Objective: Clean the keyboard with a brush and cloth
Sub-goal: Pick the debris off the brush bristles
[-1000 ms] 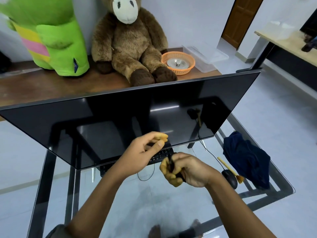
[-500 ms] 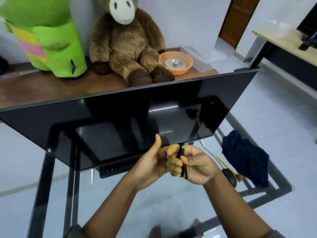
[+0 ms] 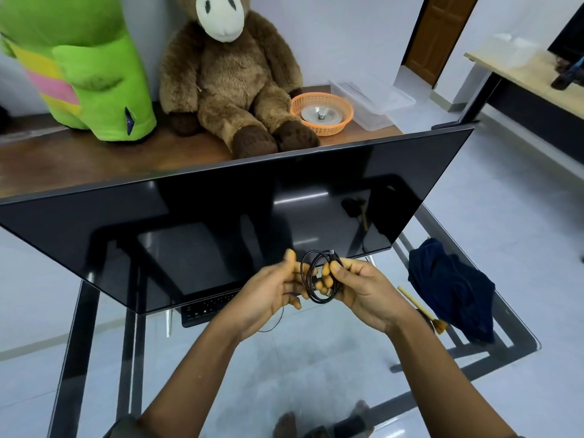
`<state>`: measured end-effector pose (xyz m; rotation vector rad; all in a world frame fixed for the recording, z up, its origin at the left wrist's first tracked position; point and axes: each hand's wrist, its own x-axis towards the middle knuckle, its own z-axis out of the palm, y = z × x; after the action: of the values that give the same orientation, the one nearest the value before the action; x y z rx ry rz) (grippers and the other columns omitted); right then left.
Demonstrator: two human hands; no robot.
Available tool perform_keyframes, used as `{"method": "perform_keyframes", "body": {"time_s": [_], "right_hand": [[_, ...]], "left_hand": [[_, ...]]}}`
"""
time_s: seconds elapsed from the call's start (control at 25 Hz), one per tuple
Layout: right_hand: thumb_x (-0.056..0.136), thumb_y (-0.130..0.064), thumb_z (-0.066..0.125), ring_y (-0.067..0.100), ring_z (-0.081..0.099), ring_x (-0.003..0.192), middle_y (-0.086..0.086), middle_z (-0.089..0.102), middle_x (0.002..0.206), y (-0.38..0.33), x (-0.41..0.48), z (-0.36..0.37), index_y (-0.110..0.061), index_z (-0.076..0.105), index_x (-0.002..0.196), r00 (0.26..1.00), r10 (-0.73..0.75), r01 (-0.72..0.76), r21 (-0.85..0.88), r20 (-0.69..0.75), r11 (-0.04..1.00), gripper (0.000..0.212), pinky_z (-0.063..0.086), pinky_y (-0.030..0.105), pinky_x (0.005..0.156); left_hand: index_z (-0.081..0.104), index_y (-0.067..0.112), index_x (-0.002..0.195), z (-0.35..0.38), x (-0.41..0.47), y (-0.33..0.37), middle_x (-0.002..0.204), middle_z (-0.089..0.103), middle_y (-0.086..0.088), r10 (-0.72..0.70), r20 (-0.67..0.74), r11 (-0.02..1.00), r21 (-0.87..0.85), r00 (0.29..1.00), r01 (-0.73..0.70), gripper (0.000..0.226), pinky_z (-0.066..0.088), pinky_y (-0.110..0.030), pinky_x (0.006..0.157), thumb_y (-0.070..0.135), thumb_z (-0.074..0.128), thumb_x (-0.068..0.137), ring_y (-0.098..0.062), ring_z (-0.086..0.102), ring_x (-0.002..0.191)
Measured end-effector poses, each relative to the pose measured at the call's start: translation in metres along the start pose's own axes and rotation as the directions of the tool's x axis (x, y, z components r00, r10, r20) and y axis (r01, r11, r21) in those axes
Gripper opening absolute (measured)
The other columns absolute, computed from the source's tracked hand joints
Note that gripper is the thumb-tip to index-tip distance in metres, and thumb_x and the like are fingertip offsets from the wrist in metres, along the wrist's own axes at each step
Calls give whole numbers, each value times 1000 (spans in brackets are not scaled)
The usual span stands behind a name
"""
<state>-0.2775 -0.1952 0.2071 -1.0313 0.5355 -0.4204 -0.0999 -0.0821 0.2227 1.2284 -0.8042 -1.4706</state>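
Note:
A black keyboard (image 3: 205, 308) lies on the glass table, mostly hidden under the big dark monitor (image 3: 221, 222). Above the table both hands meet on a coiled black cable (image 3: 311, 276). My right hand (image 3: 363, 292) pinches the coil between thumb and fingers. My left hand (image 3: 271, 292) holds the coil's other side, thumb up. A thin strand of cable hangs below my left hand. The wooden-handled brush (image 3: 420, 308) lies to the right, partly behind my right wrist. A dark blue cloth (image 3: 452, 289) is bunched beside it.
The glass table (image 3: 316, 358) has a dark metal frame (image 3: 76, 327). Behind the monitor a wooden table holds a green plush (image 3: 94, 74), a brown plush (image 3: 234, 83), an orange basket (image 3: 322, 113) and a clear box (image 3: 373, 102). Bare feet show below the glass.
My hands rose and came together. The cable, bunched in my right fist before, now shows as an open coil held between both hands.

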Motion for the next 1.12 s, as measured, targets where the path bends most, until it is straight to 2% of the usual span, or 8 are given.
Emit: {"method": "perform_keyframes", "body": {"time_s": [0.16, 0.4, 0.64, 0.76, 0.88, 0.96, 1.04, 1.12], "right_hand": [[98, -21, 56, 22, 63, 87, 14, 64, 86, 24, 7, -7, 0, 69, 97, 989, 37, -49, -81, -144, 996, 25, 54, 30, 83], [94, -18, 66, 21, 67, 86, 10, 68, 83, 50, 8, -37, -8, 77, 92, 941, 126, -163, -96, -314, 982, 14, 57, 36, 88], [91, -22, 71, 18, 67, 85, 10, 69, 87, 71, 2, -100, -3, 72, 104, 868, 220, -311, -143, -446, 939, 23, 56, 37, 90], [91, -26, 72, 19, 67, 93, 7, 71, 96, 84, -11, -141, -9, 71, 109, 813, 237, -374, -163, -532, 913, 25, 57, 34, 86], [91, -25, 71, 12, 65, 91, -2, 68, 101, 99, -31, -188, -15, 67, 113, 706, 36, -507, -468, -708, 724, 24, 52, 14, 73], [88, -16, 70, 21, 61, 101, 4, 65, 106, 109, -48, -221, -13, 65, 116, 628, -121, -598, -576, -769, 558, 28, 52, 27, 84], [86, -11, 69, 31, 50, 116, 12, 57, 119, 115, -62, -245, -12, 59, 127, 579, -110, -684, -555, -808, 474, 42, 48, 42, 100], [86, -10, 69, 32, 44, 123, 14, 53, 128, 118, -66, -259, -11, 51, 136, 583, -56, -728, -552, -811, 407, 52, 42, 43, 105]], "left_hand": [[72, 11, 100, 5, 12, -18, 87, 72, -8, 93, -141, 923, 382, 986, -32, 17, 52, -27, 66, 27, 65, 95, -10, 63, 73], [66, 7, 86, 17, 52, -68, 76, 66, -2, -39, -270, 928, 347, 962, 135, 19, 54, -27, 63, 19, 58, 99, -13, 63, 68], [62, 9, 75, 42, 113, -124, 72, 65, -5, -134, -362, 885, 375, 922, 276, 25, 58, -40, 69, 15, 55, 98, -19, 61, 60], [61, 6, 76, 61, 142, -152, 70, 63, -8, -205, -391, 871, 346, 897, 349, 24, 57, -31, 59, 12, 52, 98, -19, 58, 59], [61, 5, 77, 72, 167, -175, 71, 61, -8, -267, -437, 860, 295, 859, 417, 25, 51, -22, 49, 10, 50, 99, -17, 56, 59], [61, 6, 76, 76, 186, -188, 72, 61, -9, -300, -472, 861, 241, 829, 448, 26, 52, -26, 51, 12, 50, 99, -19, 56, 62], [59, 4, 76, 78, 208, -196, 71, 59, -9, -345, -503, 865, 157, 792, 477, 27, 52, -28, 52, 13, 50, 100, -21, 55, 63], [57, 3, 78, 79, 229, -199, 70, 56, -9, -406, -529, 874, 14, 745, 486, 27, 51, -28, 52, 12, 48, 102, -21, 52, 59]]}}
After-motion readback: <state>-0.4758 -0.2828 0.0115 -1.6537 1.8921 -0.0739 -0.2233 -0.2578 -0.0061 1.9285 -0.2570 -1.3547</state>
